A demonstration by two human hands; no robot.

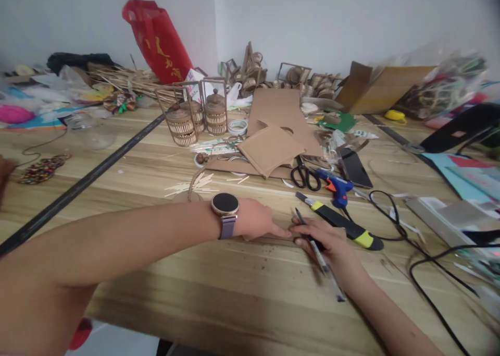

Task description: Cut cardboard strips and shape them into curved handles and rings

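Two bare hands meet over the table [234,293], around the middle of its width and nearer its near edge than its far one. The left hand [255,219], with one watch [225,205] on its wrist, stretches its index finger toward the right hand; the other fingers curl under, and I cannot tell whether they grip anything. The right hand [326,238] grasps one pen [323,265] between its fingers, so the pen lies across that hand, its tip toward the far edge and its other end toward the near edge. One thin brown piece [279,240] shows beneath the hands, its kind hard to make out. Just beyond the right hand, toward the right edge, lie one utility knife [339,223], one glue gun [339,188], one pair of scissors [306,173] and one phone [355,167]. Farther from the near edge, one square piece of cardboard [271,148] rests on one long cardboard sheet [275,106]. To the left of these stand three small baskets [180,126] with tall handles, close together, and beside them some tape [237,127]. Short wooden sticks [195,184], too many and too blurred to count, lie scattered beyond the left forearm. Along the far edge are one red bag [160,43] and, nearer the far right corner, one open box [385,87].
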